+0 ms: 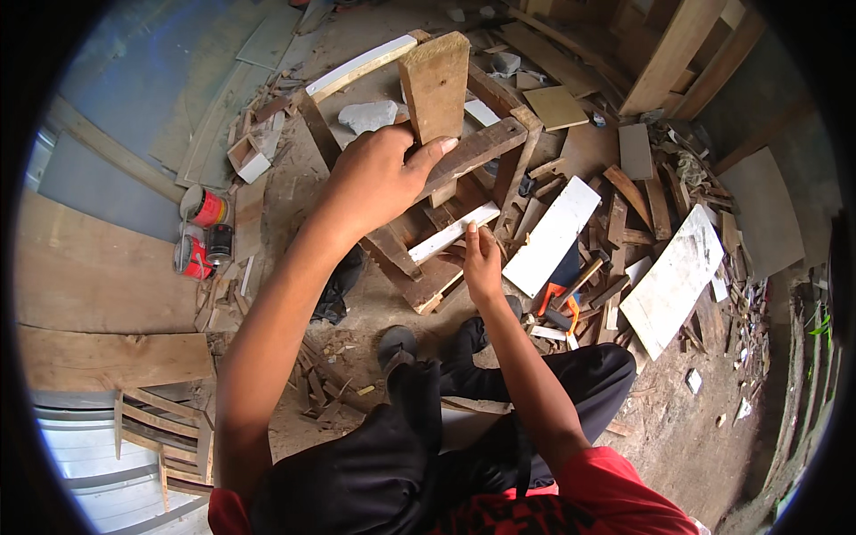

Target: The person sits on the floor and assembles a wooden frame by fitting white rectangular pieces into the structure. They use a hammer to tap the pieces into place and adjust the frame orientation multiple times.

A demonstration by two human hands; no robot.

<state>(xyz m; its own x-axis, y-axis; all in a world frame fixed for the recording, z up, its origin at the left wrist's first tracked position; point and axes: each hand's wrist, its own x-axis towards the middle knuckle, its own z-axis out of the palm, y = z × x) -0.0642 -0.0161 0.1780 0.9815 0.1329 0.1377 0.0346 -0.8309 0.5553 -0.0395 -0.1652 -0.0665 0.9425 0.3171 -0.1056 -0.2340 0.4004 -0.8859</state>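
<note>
A wooden frame of brown and white-painted pieces (383, 245) stands on the floor in front of me. A short, wide plank (437, 85) rises upright beside its dark top rail (486, 147). My left hand (379, 183) is closed over that rail where it meets the plank, its thumb along the top; most of its fingers are hidden. Lower down, my right hand (482, 263) is closed at the end of a white wooden rail (453, 232), with its thumb raised against the edge. Its other fingers curl underneath, partly out of sight.
Right of the frame lie a hammer (589, 273), an orange-and-black tool (562, 308), white boards (555, 234) and wood scraps. Red cans (192, 254) stand at the left. A slatted wooden piece (165, 428) is at the lower left. Dark fabric (337, 290) lies near my foot.
</note>
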